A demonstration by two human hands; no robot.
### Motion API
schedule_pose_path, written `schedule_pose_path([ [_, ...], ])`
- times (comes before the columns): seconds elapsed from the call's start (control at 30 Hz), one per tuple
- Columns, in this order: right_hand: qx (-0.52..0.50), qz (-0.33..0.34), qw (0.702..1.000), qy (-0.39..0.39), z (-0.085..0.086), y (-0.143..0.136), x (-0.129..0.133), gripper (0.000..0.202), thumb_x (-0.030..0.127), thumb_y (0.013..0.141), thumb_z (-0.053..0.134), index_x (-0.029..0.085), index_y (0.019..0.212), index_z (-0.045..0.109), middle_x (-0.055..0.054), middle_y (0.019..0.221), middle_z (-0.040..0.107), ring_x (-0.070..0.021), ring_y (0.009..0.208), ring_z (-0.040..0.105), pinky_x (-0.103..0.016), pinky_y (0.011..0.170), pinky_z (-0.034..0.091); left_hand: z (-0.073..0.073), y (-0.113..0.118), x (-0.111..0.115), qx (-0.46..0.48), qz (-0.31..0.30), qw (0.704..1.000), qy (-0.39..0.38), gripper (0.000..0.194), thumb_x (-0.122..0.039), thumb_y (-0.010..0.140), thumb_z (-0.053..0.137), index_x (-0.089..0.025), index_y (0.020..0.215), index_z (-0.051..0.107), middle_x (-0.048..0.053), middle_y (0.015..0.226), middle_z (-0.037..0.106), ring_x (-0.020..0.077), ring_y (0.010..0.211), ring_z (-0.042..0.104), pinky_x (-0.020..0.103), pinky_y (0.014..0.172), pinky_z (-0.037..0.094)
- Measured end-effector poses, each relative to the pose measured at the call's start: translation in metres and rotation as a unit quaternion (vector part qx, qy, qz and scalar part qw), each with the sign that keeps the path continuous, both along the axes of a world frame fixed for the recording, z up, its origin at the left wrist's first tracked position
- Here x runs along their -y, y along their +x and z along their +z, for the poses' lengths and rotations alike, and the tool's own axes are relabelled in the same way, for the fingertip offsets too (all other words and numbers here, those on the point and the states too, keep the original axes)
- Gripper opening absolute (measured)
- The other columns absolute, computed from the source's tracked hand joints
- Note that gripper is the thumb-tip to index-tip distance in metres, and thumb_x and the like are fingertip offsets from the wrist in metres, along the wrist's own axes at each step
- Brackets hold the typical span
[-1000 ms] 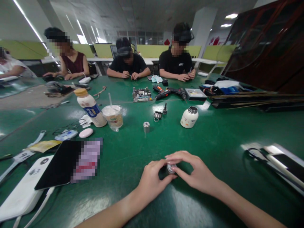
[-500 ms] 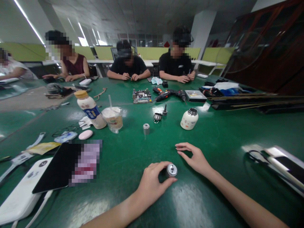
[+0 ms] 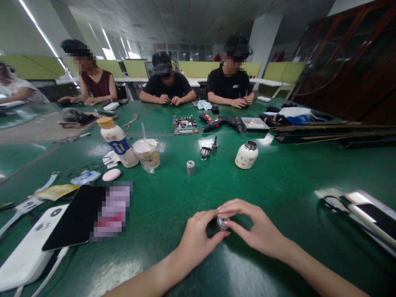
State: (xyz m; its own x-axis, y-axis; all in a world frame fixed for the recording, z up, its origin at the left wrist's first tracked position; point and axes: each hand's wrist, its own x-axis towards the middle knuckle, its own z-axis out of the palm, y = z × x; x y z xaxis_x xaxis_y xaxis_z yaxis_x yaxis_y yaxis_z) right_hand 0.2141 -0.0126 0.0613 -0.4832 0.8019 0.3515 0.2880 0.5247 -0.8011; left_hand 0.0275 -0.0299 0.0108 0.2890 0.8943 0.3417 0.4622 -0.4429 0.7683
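A small silver metal cylinder (image 3: 222,224) stands upright on the green table in front of me. My left hand (image 3: 199,233) is closed around its left side, thumb at the near edge and fingers at the far edge. From the right, my right hand (image 3: 253,222) pinches its top rim between thumb and fingertips, partly covering the top face. A second, similar metal cylinder (image 3: 190,168) stands farther off. Beyond it lie a shiny rounded metal piece with a ring (image 3: 205,152) and a dark pointed piece (image 3: 215,143).
A cream open-necked bottle (image 3: 246,155) stands to the right. Leftward are a drink bottle (image 3: 119,144), a cup with a straw (image 3: 147,154), a tablet (image 3: 77,218) and a white power bank (image 3: 29,247). A circuit board (image 3: 185,125) and power drills (image 3: 216,123) lie farther back; several people sit beyond.
My right hand has moved left and toward me, from beside the cylinder onto its top. My left hand keeps its hold, and the cylinder has hardly moved.
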Motion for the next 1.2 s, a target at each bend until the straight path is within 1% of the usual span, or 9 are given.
schedule_pose_path([
  [0.13,0.009,-0.018,1.0,0.019,-0.004,-0.001,-0.003,0.031,0.005,0.085,0.064,0.026,0.108,0.068,-0.003,0.102,0.073,-0.0184,0.098,0.066,-0.033,0.087,0.053,-0.002,0.0,0.0,-0.004,-0.004,1.0,-0.002,0.04,-0.022,0.074,0.083,-0.022,0.11,0.066,0.002,0.102,0.076,0.0234,0.091,0.071,0.033,0.08,0.052],
  [0.33,0.072,-0.018,0.995,0.067,0.01,0.004,-0.001,0.035,0.012,0.08,0.072,0.027,0.111,0.065,-0.002,0.097,0.073,-0.0205,0.087,0.066,-0.039,0.084,0.05,-0.002,0.001,0.0,0.002,0.001,1.0,0.001,0.042,-0.017,0.073,0.082,-0.023,0.111,0.066,0.002,0.104,0.076,0.0228,0.091,0.071,0.034,0.083,0.052],
  [0.47,0.075,0.02,0.995,0.07,0.014,0.004,0.002,0.044,0.009,0.082,0.065,0.026,0.122,0.06,-0.007,0.124,0.067,-0.0239,0.116,0.058,-0.043,0.1,0.044,-0.004,0.001,-0.001,0.002,0.009,1.0,0.01,0.04,-0.016,0.073,0.081,-0.023,0.109,0.067,0.002,0.102,0.077,0.0232,0.09,0.071,0.035,0.083,0.053],
  [0.53,0.083,0.045,0.993,0.064,0.015,0.004,0.003,0.048,0.008,0.082,0.062,0.026,0.126,0.058,-0.007,0.128,0.065,-0.0235,0.119,0.057,-0.042,0.102,0.043,-0.004,0.001,-0.001,0.001,0.013,1.0,0.017,0.038,-0.017,0.073,0.08,-0.022,0.108,0.067,0.003,0.1,0.077,0.0238,0.089,0.071,0.035,0.082,0.054],
  [0.7,0.085,-0.005,0.994,0.07,0.023,0.007,0.0,0.041,0.008,0.08,0.064,0.026,0.116,0.063,-0.003,0.102,0.074,-0.0206,0.089,0.066,-0.038,0.085,0.051,0.001,0.001,0.0,-0.007,0.011,1.0,0.006,0.038,-0.02,0.073,0.082,-0.024,0.107,0.068,0.003,0.1,0.077,0.0238,0.088,0.072,0.034,0.079,0.055],
  [0.77,0.074,-0.02,0.994,0.072,0.023,0.007,-0.001,0.039,0.009,0.08,0.065,0.027,0.114,0.065,-0.004,0.105,0.073,-0.0222,0.097,0.066,-0.039,0.089,0.05,0.002,0.001,0.0,-0.008,0.012,1.0,-0.002,0.038,-0.019,0.072,0.082,-0.024,0.106,0.068,0.002,0.101,0.077,0.0235,0.089,0.072,0.034,0.081,0.055],
  [0.9,0.061,0.02,0.997,0.043,0.011,0.003,-0.001,0.04,0.007,0.083,0.065,0.028,0.117,0.066,-0.005,0.119,0.071,-0.0231,0.113,0.062,-0.04,0.099,0.047,-0.001,0.002,0.001,-0.006,0.02,1.0,0.007,0.037,-0.014,0.07,0.082,-0.022,0.104,0.068,0.002,0.099,0.077,0.0235,0.089,0.072,0.034,0.081,0.055],
  [1.03,0.017,0.007,0.999,0.027,0.0,-0.004,0.003,0.029,0.006,0.086,0.062,0.027,0.104,0.071,-0.003,0.108,0.075,-0.0203,0.105,0.067,-0.036,0.094,0.052,-0.002,0.002,0.0,-0.007,0.017,1.0,0.016,0.034,-0.013,0.07,0.082,-0.022,0.1,0.068,0.002,0.097,0.077,0.0235,0.088,0.072,0.033,0.079,0.055],
  [1.2,-0.046,-0.055,0.997,0.038,0.001,0.0,-0.006,0.018,0.01,0.085,0.066,0.025,0.095,0.071,-0.004,0.098,0.076,-0.02,0.096,0.07,-0.034,0.088,0.055,0.0,0.002,-0.001,-0.011,0.008,1.0,0.011,0.043,-0.016,0.069,0.085,-0.025,0.108,0.067,0.0,0.102,0.077,0.023,0.09,0.072,0.033,0.081,0.055],
])
